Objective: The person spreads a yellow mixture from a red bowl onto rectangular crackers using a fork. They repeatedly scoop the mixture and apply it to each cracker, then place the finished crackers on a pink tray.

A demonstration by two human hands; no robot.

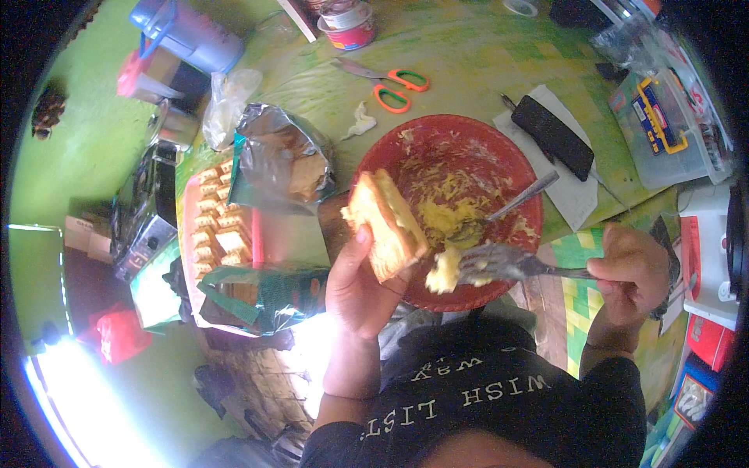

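Note:
My left hand (366,286) holds slices of bread (389,228) with a pale filling between them, at the left rim of a red plastic bowl (450,126). In my right hand (629,275) is the handle of a metal fork (497,263), its tines over the bowl's near side. A lump of yellow spread (443,271) clings to the tines. More yellow mixture (439,210) coats the inside of the bowl, where a metal spoon (524,196) leans with its handle over the right rim.
Stacked bread pieces (219,228) fill part of a tray on the left, beside an opened foil bag (284,152). Orange-handled scissors (392,88) lie beyond the bowl. A black phone (553,134) rests on paper to the right, near a clear plastic box (661,134).

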